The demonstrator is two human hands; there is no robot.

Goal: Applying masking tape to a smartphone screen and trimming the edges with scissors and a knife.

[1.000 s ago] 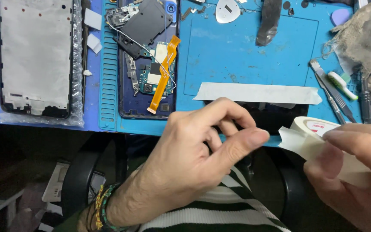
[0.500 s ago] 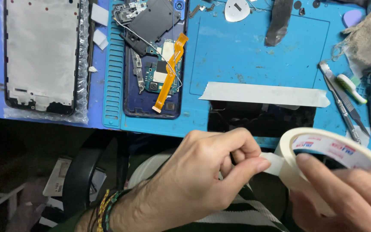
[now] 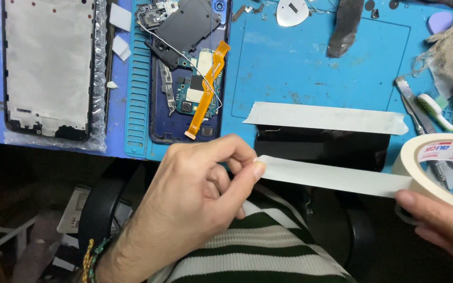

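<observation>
Tape (image 3: 336,178) runs taut between my hands, below the blue surface (image 3: 300,63). My left hand (image 3: 200,194) has its fingers pinched closed on the free end; my right hand (image 3: 441,225) grips the roll (image 3: 436,167), probably by its rim, half out of view.

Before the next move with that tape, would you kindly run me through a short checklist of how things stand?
1. Free end of the tape strip pinched by the left hand: ok.
2. Tape roll held by the right hand: ok.
3. Pulled-out strip flat and untwisted between the hands: ok.
4. Strip hangs apart from the first tape piece stuck on the blue mat: ok.
5. Opened phone with its orange flex cable lies apart from the strip: ok.
6. Tweezers within reach on the right: ok.
</observation>
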